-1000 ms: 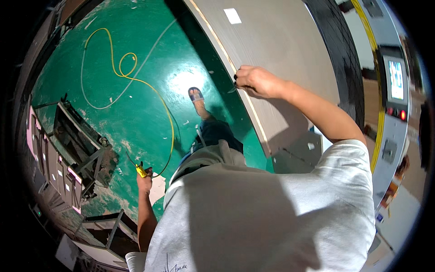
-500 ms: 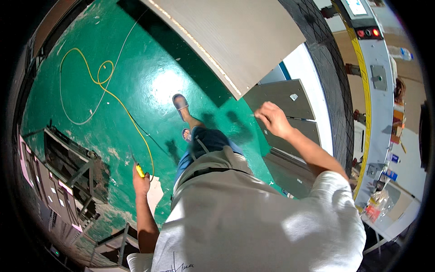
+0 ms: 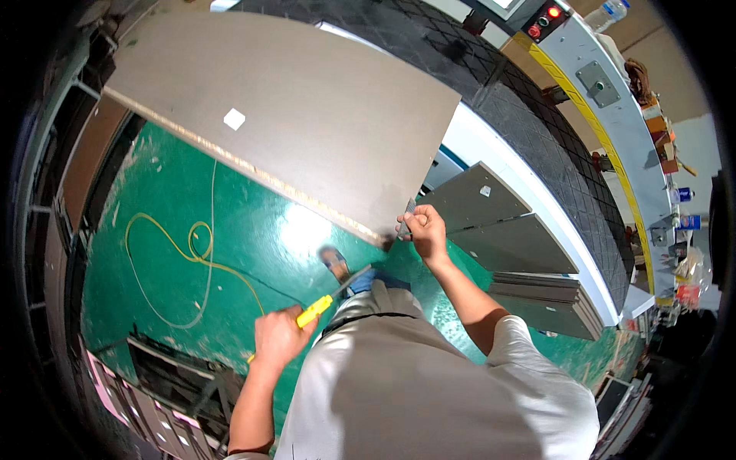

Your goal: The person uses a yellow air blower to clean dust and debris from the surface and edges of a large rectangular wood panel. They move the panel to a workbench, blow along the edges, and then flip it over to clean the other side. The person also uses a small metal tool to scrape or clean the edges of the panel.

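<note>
My left hand is wrapped around the yellow handle of a tool with a long, thin grey shaft. The shaft points up and right across my legs; its exact kind is unclear. Pinched between the fingers of my right hand is a small, thin grey strip. That hand is at the near right corner of a large grey-brown board, which has a raw chipboard edge facing me and a white label on top. Whether the strip touches the board is hard to tell.
A yellow hose loops over the green floor. Grey panels lean at right against a white base, beside a dark quilted surface. A machine rail with a yellow stripe curves beyond. Metal racks stand at lower left.
My left hand has risen and come inward with the yellow-handled tool. My right hand has moved to the board's corner. The view has turned, showing more of the board.
</note>
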Action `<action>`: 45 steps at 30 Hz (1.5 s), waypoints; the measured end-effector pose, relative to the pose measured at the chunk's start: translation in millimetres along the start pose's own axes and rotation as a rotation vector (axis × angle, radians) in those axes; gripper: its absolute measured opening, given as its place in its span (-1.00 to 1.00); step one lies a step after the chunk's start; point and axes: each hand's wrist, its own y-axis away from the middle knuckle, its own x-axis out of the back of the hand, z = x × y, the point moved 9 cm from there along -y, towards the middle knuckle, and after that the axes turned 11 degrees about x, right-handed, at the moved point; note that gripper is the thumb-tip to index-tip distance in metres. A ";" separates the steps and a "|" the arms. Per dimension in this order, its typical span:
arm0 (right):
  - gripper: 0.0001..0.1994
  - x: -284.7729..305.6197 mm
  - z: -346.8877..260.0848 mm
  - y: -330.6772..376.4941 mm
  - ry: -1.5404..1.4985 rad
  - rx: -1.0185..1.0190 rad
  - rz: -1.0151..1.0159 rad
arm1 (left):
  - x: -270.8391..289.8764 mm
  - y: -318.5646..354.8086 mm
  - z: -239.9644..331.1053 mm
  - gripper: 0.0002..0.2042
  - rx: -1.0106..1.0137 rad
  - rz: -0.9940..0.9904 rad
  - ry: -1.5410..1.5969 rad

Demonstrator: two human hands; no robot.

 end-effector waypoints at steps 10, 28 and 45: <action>-0.81 -139.0 -1.0 -71.7 -0.019 0.023 -0.130 | 75.7 -62.5 -47.4 -0.55 0.131 -0.081 -0.038; -0.73 -561.5 5.9 -159.8 -0.050 -0.084 -0.503 | 298.7 -181.6 -495.1 -0.58 0.878 0.490 0.195; -0.84 -495.0 -290.1 -425.7 0.733 0.849 0.163 | 303.5 -443.8 -452.6 -0.53 0.370 -0.479 0.513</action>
